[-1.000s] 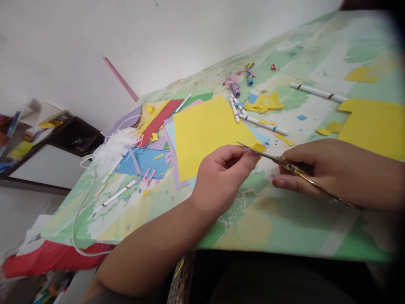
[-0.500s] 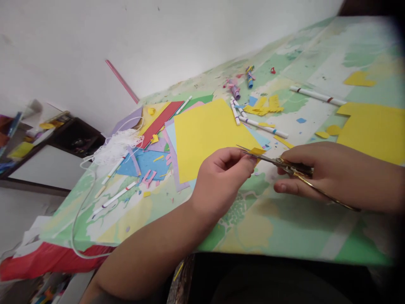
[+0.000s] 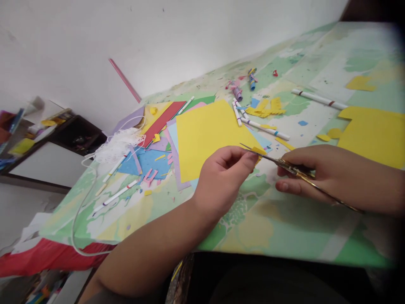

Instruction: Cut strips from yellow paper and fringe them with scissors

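My left hand [image 3: 226, 175] is closed, pinching a small yellow paper piece [image 3: 258, 150] between thumb and fingers. My right hand [image 3: 311, 175] grips a pair of scissors [image 3: 292, 169] with gold-coloured handles. The thin blades lie across the yellow piece, close to my left thumb tip, and look nearly closed. Most of the piece is hidden behind my fingers and the blades. Beyond my left hand lies a large yellow sheet [image 3: 210, 139] on top of other coloured sheets.
Several white markers [image 3: 264, 128] and fringed yellow scraps [image 3: 267, 107] lie behind my hands. Two small decorated paper rolls [image 3: 252, 80] are farther back. A tangle of white string [image 3: 118, 145] sits at the left. Another yellow sheet [image 3: 373, 135] lies at the right, on the patterned tablecloth [image 3: 284, 236].
The scissor blades have come closer together over the yellow piece. Both hands stay almost in place, while the whole view has shifted slightly.
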The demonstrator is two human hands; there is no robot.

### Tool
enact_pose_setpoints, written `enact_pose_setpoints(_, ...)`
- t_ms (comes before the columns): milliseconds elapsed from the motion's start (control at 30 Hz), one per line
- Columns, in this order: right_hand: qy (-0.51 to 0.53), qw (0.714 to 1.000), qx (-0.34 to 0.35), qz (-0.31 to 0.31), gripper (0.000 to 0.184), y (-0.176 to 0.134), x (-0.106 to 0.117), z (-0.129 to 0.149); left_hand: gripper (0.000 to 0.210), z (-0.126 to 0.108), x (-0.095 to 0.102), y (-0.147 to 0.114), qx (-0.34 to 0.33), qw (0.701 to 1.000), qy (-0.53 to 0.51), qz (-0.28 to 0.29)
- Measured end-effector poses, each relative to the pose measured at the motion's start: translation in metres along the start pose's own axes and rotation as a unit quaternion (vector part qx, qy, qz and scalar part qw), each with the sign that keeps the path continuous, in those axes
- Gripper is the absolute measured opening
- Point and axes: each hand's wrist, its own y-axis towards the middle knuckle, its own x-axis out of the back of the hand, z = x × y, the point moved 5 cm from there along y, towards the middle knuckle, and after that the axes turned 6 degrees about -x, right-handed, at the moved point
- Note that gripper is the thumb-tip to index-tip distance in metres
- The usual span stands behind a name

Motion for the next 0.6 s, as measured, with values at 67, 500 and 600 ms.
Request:
enact_pose_setpoints(67, -0.016, 0.999, -0.009, 0.041, 0.056, -0.0004, -0.0038, -0.0003, 0.013, -0.0002, -0.0002, 0.0003, 0.0, 1.0, 0.01, -0.002)
enact_pose_setpoints(500, -0.096, 0.995, -0.001, 0.004, 0.056, 0.0004, -0.0032, -0.0001, 0.012, 0.0005, -0.0001, -0.0021, 0.016, 0.999, 0.049, 0.001)
enact_pose_setpoints(600, -0.106, 0.994, 0.003, 0.005, 0.055, 0.0, -0.0029, 0.0009, 0.015, -0.0017, -0.0004, -0.0019, 0.018, 0.998, 0.063, 0.006)
